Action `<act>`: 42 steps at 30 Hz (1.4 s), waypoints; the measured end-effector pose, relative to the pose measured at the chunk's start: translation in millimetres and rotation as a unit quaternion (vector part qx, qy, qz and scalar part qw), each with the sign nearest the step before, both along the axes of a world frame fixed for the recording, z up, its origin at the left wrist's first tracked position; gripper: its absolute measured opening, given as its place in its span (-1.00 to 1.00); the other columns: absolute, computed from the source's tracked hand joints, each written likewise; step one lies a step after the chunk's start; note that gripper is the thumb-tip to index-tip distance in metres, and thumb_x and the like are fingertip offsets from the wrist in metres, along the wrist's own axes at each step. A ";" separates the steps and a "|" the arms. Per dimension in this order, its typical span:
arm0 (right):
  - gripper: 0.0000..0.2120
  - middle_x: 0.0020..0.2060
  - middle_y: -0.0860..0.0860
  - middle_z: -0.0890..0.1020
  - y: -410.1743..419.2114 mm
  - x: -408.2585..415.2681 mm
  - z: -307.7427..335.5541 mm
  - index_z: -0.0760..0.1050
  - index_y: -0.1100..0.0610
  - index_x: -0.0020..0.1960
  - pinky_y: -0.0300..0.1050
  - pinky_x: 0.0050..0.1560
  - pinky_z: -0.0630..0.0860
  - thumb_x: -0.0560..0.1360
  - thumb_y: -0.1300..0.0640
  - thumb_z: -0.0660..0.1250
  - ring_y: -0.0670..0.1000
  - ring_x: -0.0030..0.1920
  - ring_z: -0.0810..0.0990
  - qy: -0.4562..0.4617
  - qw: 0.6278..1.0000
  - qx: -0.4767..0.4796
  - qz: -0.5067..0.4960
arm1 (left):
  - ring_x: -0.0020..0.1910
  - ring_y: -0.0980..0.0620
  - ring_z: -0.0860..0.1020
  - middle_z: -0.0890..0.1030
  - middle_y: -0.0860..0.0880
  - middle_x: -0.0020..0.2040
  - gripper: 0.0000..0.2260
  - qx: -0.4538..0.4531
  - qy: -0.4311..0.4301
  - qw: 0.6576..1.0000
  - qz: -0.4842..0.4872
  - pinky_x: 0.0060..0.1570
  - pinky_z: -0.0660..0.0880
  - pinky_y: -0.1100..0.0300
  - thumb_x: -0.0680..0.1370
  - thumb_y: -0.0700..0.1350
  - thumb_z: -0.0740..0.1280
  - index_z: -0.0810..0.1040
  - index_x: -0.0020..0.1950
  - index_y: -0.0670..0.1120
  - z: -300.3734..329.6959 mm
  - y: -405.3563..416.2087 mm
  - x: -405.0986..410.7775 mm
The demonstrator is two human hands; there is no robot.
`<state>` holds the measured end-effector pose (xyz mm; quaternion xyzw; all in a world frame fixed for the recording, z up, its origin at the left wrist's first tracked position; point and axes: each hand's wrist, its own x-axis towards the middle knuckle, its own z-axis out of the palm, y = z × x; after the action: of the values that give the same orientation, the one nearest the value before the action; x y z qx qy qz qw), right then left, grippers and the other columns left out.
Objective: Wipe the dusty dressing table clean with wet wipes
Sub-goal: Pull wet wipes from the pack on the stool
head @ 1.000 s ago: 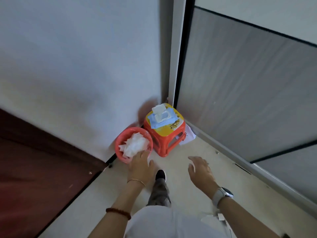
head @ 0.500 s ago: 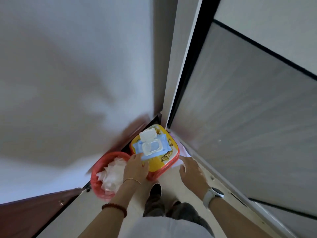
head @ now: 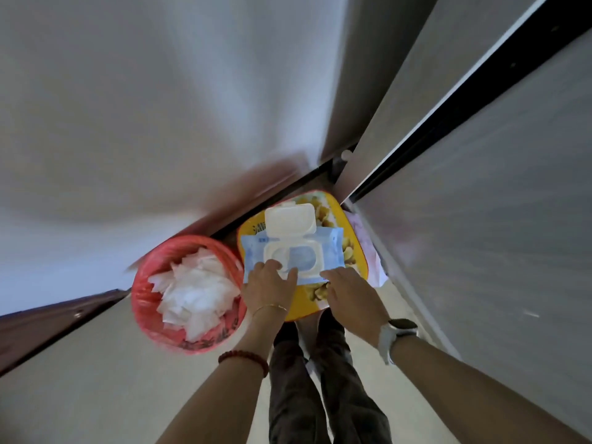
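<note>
A blue pack of wet wipes (head: 330,248) lies on a small stool with a yellow patterned top (head: 352,251), its white flip lid (head: 290,221) standing open. My left hand (head: 269,285) rests on the pack's near left edge, fingers reaching onto the white opening frame. My right hand (head: 349,291) touches the pack's near right corner with straight fingers. Neither hand holds a wipe. The dark brown dressing table (head: 38,325) shows only as an edge at the far left.
A red bin (head: 150,274) full of used white wipes stands left of the stool, close to my left wrist. A white wall rises behind, and a grey sliding door panel (head: 480,219) stands to the right. My legs and shoes stand just below the stool.
I have bent down closer to the stool. My left hand moved from the bin onto the wipes pack, and my right hand came forward to the pack's right corner.
</note>
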<state>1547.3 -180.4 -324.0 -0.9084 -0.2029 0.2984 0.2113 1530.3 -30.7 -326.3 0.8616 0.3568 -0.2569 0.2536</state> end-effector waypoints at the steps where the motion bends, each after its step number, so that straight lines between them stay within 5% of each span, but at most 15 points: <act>1: -0.69 -0.09 0.15 0.62 2.2 3.3 -14.0 0.53 0.24 0.10 0.07 -0.11 0.59 0.37 0.33 0.23 0.19 -0.04 0.60 -0.022 0.999 0.003 0.039 | 0.09 -0.15 0.49 0.52 -0.11 0.06 -0.73 0.004 0.002 1.000 0.006 0.07 0.43 -0.01 0.51 0.05 0.24 0.54 0.07 -0.10 -8.2 0.5 1.1; 4: -0.73 -0.24 0.16 0.61 8.9 14.9 -43.4 0.57 0.25 -0.05 0.12 -0.39 0.58 0.24 0.35 0.34 0.22 -0.22 0.60 -0.066 0.990 -0.003 0.123 | -0.02 -0.22 0.50 0.50 -0.20 -0.02 -0.79 0.017 -0.025 0.999 0.044 -0.13 0.39 0.07 0.52 -0.10 0.20 0.54 -0.06 -0.21 -22.0 6.5 -0.5; 9: -0.80 -0.29 0.08 0.57 35.9 33.6 -62.0 0.61 0.12 -0.14 -0.10 -0.44 0.47 0.34 0.24 0.24 0.15 -0.28 0.56 -0.153 0.972 -0.012 0.178 | 0.00 -0.23 0.49 0.49 -0.26 0.03 -0.80 -0.015 -0.046 0.987 0.152 -0.08 0.39 0.06 0.48 -0.14 0.29 0.56 -0.13 -0.29 -36.1 24.4 -7.3; 11: -0.90 -0.32 0.05 0.56 44.8 39.4 -67.1 0.60 0.09 -0.21 -0.14 -0.44 0.38 0.30 0.23 0.38 0.12 -0.28 0.55 -0.166 0.966 -0.031 0.194 | 0.02 -0.22 0.49 0.51 -0.29 0.02 -0.80 -0.033 -0.053 0.983 0.172 -0.04 0.39 0.07 0.47 -0.15 0.32 0.58 -0.14 -0.30 -44.5 30.5 -6.9; 16: -0.77 -0.40 0.03 0.49 55.8 40.9 -76.6 0.46 0.10 -0.39 -0.14 -0.46 0.24 0.19 0.19 0.53 0.09 -0.33 0.51 -0.201 0.950 -0.101 0.216 | -0.01 -0.23 0.49 0.49 -0.30 0.01 -0.79 -0.040 -0.039 0.983 0.177 -0.09 0.39 0.06 0.47 -0.14 0.31 0.55 -0.18 -0.30 -55.6 30.3 -7.2; 30: -0.75 -0.43 0.04 0.45 57.4 42.1 -100.7 0.40 0.12 -0.39 -0.11 -0.43 0.28 0.22 0.23 0.50 0.07 -0.38 0.46 -0.287 0.930 -0.066 0.220 | -0.05 -0.20 0.47 0.37 -0.11 -0.12 -0.82 -0.031 -0.053 0.981 0.182 -0.08 0.40 0.06 0.46 -0.15 0.32 0.56 -0.16 -0.28 -67.3 29.2 -7.7; 42: -0.87 -0.44 0.03 0.45 63.3 38.9 -105.0 0.41 0.10 -0.40 -0.16 -0.42 0.31 0.23 0.25 0.35 0.04 -0.41 0.45 -0.336 0.903 -0.096 0.251 | -0.01 -0.18 0.48 0.47 -0.19 0.00 -0.82 -0.027 -0.060 0.979 0.191 -0.05 0.40 0.07 0.47 -0.13 0.32 0.56 -0.14 -0.26 -69.9 27.5 -10.7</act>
<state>1586.2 -117.1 -429.0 -0.8896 -0.4535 0.0369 -0.0394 1519.6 -3.2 -396.2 0.7845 0.4914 -0.1609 0.3423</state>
